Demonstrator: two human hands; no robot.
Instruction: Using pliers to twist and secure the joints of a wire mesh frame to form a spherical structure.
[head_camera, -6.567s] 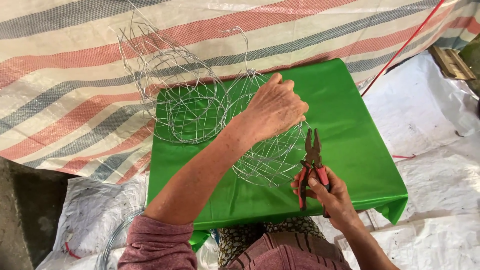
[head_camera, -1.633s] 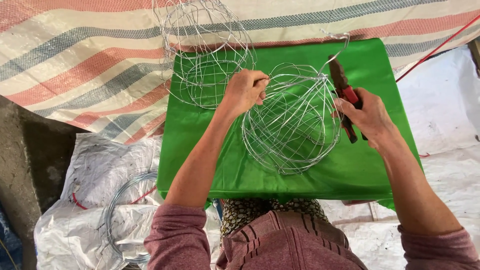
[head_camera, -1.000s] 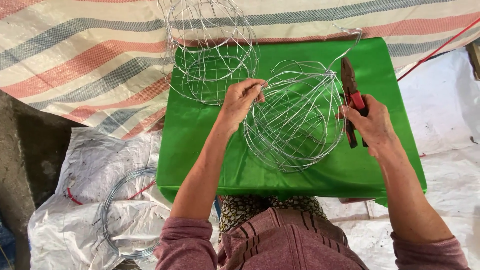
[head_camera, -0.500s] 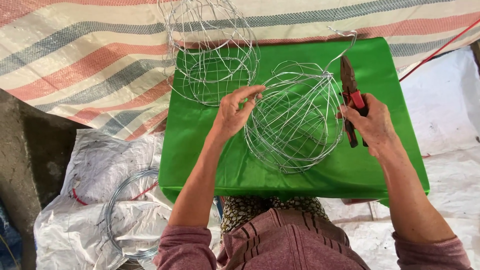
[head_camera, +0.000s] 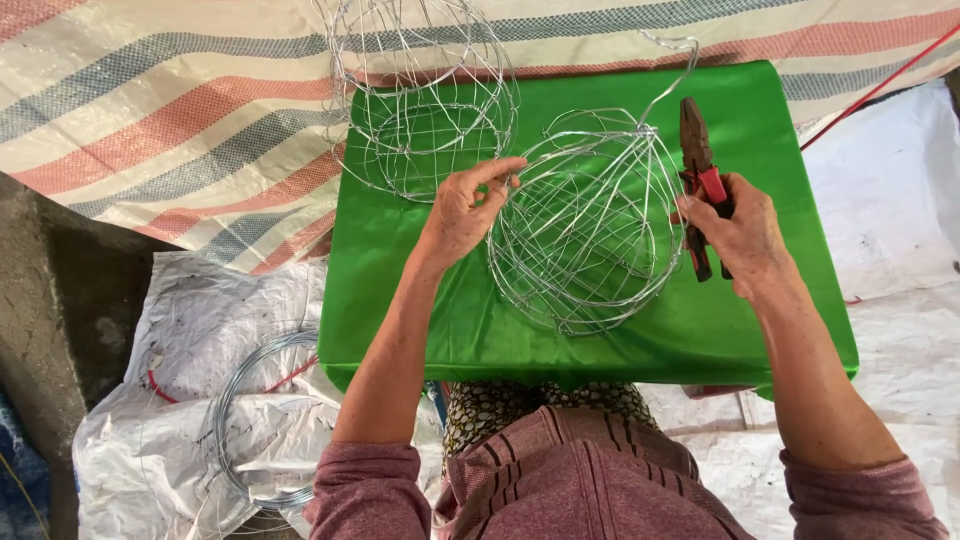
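In the middle of the frame a wire basket frame (head_camera: 585, 225) lies on its side on the green-covered table (head_camera: 770, 330), its silver hoops and ribs gathering toward a point at the upper right, where one loose wire end curls up past the table's far edge. It looks light and springy rather than rigid; thin wire like that would likely bend under a hard squeeze, so the rim hoops or the spots where ribs cross seem the safest places to grip it. The left hand (head_camera: 462, 210) rests at the frame's left rim, fingers loosely curled with thumb and forefinger pinching a strand there. The right hand (head_camera: 735, 235), just right of the frame, is wrapped firmly around red-handled pliers (head_camera: 698, 180), nose pointing to the top of the picture and clear of the wire. At upper centre a second wire basket (head_camera: 425, 100) stands half on the table, half over the striped tarp (head_camera: 150, 110); nothing lies inside either basket. At lower left a coil of wire (head_camera: 250, 420) sits on a white sack (head_camera: 200, 310).
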